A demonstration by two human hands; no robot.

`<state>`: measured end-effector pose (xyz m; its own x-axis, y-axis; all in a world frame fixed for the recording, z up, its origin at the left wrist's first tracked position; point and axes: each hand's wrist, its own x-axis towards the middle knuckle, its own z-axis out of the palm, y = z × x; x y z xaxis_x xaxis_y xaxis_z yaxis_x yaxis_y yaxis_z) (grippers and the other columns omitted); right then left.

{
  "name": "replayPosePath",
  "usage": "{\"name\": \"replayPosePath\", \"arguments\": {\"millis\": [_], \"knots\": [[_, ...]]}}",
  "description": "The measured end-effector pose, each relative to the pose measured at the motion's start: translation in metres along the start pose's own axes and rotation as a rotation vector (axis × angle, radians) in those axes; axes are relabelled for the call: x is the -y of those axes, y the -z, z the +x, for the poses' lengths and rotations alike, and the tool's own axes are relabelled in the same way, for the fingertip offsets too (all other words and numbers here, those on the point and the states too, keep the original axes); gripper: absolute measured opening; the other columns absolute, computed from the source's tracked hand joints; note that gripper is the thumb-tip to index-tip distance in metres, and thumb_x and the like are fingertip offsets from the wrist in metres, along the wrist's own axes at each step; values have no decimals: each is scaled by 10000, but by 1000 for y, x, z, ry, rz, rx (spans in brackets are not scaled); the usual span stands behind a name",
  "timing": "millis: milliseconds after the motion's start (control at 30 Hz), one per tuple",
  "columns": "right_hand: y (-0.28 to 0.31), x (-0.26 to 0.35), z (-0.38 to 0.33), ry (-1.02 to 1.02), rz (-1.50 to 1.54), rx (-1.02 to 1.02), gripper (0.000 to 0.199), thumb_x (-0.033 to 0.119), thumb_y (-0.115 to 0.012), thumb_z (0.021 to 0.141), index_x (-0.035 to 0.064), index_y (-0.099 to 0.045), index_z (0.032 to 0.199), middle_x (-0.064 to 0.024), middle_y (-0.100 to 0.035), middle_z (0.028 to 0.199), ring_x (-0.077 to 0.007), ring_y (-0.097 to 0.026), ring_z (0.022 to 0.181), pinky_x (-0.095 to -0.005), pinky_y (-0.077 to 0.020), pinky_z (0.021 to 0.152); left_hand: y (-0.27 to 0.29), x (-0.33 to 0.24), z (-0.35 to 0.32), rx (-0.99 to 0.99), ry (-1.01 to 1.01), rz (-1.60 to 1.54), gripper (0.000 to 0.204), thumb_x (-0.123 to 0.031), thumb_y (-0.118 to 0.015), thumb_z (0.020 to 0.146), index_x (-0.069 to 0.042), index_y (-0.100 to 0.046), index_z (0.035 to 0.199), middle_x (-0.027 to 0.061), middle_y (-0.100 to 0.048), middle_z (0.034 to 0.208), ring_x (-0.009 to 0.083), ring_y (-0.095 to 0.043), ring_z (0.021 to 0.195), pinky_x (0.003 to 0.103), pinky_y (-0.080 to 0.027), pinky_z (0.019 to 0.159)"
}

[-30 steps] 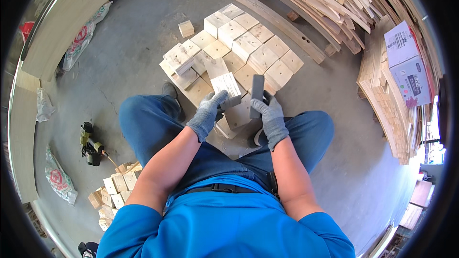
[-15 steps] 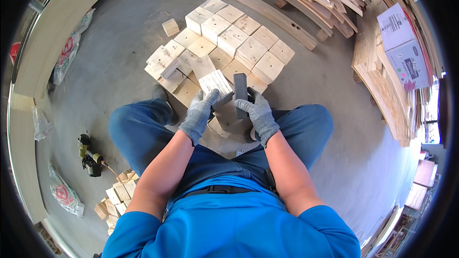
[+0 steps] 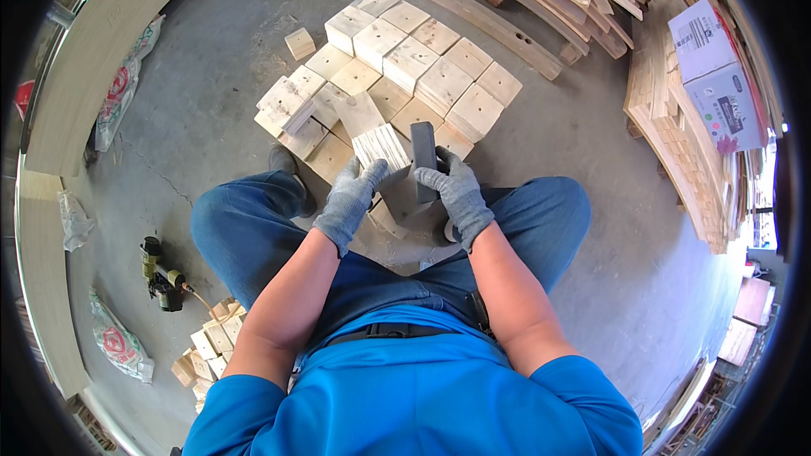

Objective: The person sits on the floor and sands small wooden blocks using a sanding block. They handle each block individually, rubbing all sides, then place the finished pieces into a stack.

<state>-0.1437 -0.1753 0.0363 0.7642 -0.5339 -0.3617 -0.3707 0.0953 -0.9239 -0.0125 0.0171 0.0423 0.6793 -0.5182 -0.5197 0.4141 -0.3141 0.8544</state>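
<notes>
My left hand (image 3: 348, 201), in a grey knit glove, is closed on a pale wooden block (image 3: 382, 149) whose lined side faces up. My right hand (image 3: 459, 192), gloved alike, grips a dark grey rectangular block (image 3: 424, 160), which stands nearly upright just right of the wooden one. Its exact kind I cannot make out. Both hands are between my knees, at the near edge of a stack of wooden blocks (image 3: 414, 63). Many of these have a small hole or mark on top. Part of the wooden block's underside is hidden by my left fingers.
One loose wooden block (image 3: 299, 44) lies beyond the stack. At left a nail gun (image 3: 160, 274) with a hose rests on the floor, near a smaller block pile (image 3: 215, 342). Long boards (image 3: 541, 0) lie at far right, with a cardboard box (image 3: 718, 76) on stacked timber.
The wooden block in my left hand has tilted slightly, its lined side now less bright. The dark grey block has shifted a little upward in view. Both grips are unchanged.
</notes>
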Motion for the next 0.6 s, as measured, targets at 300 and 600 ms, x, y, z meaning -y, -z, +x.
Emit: {"name": "replayPosePath", "arguments": {"millis": [300, 600], "knots": [[2, 2, 1, -5, 64, -2, 882, 274, -923, 872, -108, -500, 1545, -223, -714, 1350, -249, -712, 1173, -341, -569, 1014, 19, 22, 10, -77, -64, 315, 999, -465, -848, 943, 41, -358, 1651, 199, -699, 1344, 249, -698, 1148, 355, -589, 935], [10, 8, -2, -6, 62, -61, 789, 261, -900, 895, -78, -549, 1514, -194, -721, 1329, -227, -710, 1154, -349, -568, 993, 18, 0, -7, -137, -269, 829, 1435, -428, -1031, 634, 82, -191, 1680, 315, -390, 1658, 432, -443, 1523, 414, -360, 1288]]}}
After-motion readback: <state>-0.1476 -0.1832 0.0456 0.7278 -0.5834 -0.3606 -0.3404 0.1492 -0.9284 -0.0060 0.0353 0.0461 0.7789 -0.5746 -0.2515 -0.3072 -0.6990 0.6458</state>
